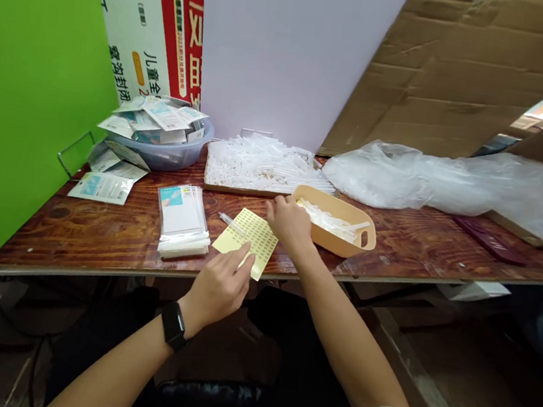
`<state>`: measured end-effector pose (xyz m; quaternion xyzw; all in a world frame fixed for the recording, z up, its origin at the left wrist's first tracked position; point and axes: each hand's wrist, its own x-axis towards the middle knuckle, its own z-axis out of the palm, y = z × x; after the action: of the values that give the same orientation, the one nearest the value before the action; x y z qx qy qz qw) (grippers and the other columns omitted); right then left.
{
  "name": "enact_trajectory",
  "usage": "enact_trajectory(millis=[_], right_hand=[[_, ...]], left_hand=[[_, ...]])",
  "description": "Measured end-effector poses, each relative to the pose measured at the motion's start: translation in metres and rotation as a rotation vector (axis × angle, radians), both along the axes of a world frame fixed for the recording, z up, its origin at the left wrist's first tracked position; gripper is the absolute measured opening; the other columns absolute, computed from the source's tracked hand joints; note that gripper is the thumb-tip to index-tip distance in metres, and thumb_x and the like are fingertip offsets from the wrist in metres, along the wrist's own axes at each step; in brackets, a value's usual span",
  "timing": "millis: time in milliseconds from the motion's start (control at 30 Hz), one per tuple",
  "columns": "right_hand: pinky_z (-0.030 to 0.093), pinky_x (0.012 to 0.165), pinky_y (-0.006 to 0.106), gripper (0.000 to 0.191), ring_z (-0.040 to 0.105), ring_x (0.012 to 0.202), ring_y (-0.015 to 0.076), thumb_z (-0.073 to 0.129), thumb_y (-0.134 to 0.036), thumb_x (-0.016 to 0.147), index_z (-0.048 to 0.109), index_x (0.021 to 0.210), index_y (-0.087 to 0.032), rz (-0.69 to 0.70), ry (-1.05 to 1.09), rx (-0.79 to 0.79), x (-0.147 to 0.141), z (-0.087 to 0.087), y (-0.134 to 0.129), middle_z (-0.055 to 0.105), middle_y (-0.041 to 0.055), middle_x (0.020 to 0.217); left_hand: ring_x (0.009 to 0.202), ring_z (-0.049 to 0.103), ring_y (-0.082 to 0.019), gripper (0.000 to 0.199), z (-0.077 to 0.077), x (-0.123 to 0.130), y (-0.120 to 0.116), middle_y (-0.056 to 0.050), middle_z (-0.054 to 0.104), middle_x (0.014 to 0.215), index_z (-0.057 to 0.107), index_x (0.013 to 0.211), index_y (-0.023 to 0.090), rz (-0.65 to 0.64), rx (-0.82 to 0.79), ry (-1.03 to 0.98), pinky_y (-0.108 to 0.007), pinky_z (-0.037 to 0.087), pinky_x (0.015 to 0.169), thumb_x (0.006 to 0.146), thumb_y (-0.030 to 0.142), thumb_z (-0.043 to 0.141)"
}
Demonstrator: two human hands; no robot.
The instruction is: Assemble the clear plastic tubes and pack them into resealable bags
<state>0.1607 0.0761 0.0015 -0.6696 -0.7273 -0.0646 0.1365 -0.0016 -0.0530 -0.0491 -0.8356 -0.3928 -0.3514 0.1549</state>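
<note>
On the wooden bench (pixel 99 256), near its front edge: a label sheet (pixel 254 244), yellow, lying at a slant between both hands. Left hand (pixel 217 285) low over the sheet, fingers close together, tips on its lower part; firm hold or light touch impossible to tell. Black watch (pixel 173 325) on that wrist. Right hand (pixel 290 224) curled at the sheet's top edge, narrow, right beside a tan tray (pixel 363 237) of white plastic pieces; any pinch hidden by the fingers. Just left of the sheet, a clear syringe (pixel 230 223) lying on the wood, apart from both hands. Farther left, a bagged pack (pixel 183 223), loose packets (pixel 101 187) and a blue bowl (pixel 168 160) heaped with more. Behind, a board (pixel 234 189) of white tubes and a bulky plastic bag (pixel 445 181). Best handling: sheet flat, fingertips on its margins, labels free of smudges.
</note>
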Motion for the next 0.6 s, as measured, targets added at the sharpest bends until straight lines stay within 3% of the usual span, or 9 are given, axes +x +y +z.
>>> enact_trajectory(millis=[100, 167, 300, 367, 500, 600], right_hand=[[0.048, 0.077, 0.038, 0.035, 0.064, 0.095, 0.0321, 0.048, -0.031, 0.089, 0.064, 0.106, -0.004, -0.057, -0.042, -0.131, -0.017, -0.020, 0.007, 0.060, 0.0269, 0.112], [0.048, 0.077, 0.039, 0.031, 0.063, 0.097, 0.0334, 0.045, -0.022, 0.089, 0.063, 0.106, -0.003, -0.098, -0.037, -0.153, -0.018, -0.028, 0.015, 0.060, 0.0289, 0.111], [0.047, 0.076, 0.039, 0.036, 0.063, 0.098, 0.0318, 0.032, -0.011, 0.091, 0.056, 0.116, -0.004, -0.121, 0.017, -0.104, -0.016, -0.024, 0.019, 0.062, 0.0261, 0.107], [0.047, 0.077, 0.036, 0.035, 0.064, 0.096, 0.0288, 0.031, -0.017, 0.093, 0.053, 0.118, -0.006, -0.064, 0.053, -0.077, -0.018, -0.020, 0.012, 0.064, 0.0220, 0.106], [0.044, 0.079, 0.026, 0.029, 0.063, 0.096, 0.0186, 0.043, -0.032, 0.093, 0.057, 0.115, -0.021, 0.181, 0.086, -0.072, -0.032, -0.023, -0.011, 0.067, 0.0068, 0.108], [0.043, 0.075, 0.027, 0.027, 0.063, 0.092, 0.0204, 0.043, -0.029, 0.093, 0.062, 0.109, -0.020, 0.267, 0.070, -0.079, -0.044, -0.031, -0.024, 0.067, 0.0074, 0.106]], left_hand=[[0.098, 0.063, -0.027, 0.032, 0.004, 0.010, 0.000, -0.021, 0.060, 0.122, 0.056, 0.114, 0.005, -0.020, -0.032, 0.020, -0.038, 0.056, 0.076, 0.085, 0.012, 0.046], [0.099, 0.063, -0.027, 0.032, 0.005, 0.014, 0.001, -0.021, 0.061, 0.121, 0.056, 0.114, 0.005, -0.039, -0.043, 0.026, -0.038, 0.056, 0.077, 0.085, 0.013, 0.045], [0.100, 0.063, -0.026, 0.030, 0.005, 0.014, 0.008, -0.020, 0.061, 0.120, 0.056, 0.113, 0.006, -0.035, -0.051, 0.021, -0.037, 0.056, 0.077, 0.086, 0.013, 0.044], [0.100, 0.063, -0.027, 0.029, 0.006, 0.010, 0.013, -0.020, 0.062, 0.120, 0.057, 0.111, 0.006, 0.002, -0.051, -0.001, -0.038, 0.057, 0.077, 0.086, 0.014, 0.045], [0.104, 0.062, -0.026, 0.027, 0.011, -0.004, 0.020, -0.019, 0.062, 0.120, 0.057, 0.111, 0.009, 0.103, -0.049, -0.094, -0.039, 0.056, 0.085, 0.088, 0.015, 0.045], [0.110, 0.060, -0.025, 0.026, 0.015, -0.016, 0.023, -0.017, 0.062, 0.120, 0.058, 0.111, 0.011, 0.186, -0.070, -0.188, -0.039, 0.054, 0.090, 0.088, 0.016, 0.045]])
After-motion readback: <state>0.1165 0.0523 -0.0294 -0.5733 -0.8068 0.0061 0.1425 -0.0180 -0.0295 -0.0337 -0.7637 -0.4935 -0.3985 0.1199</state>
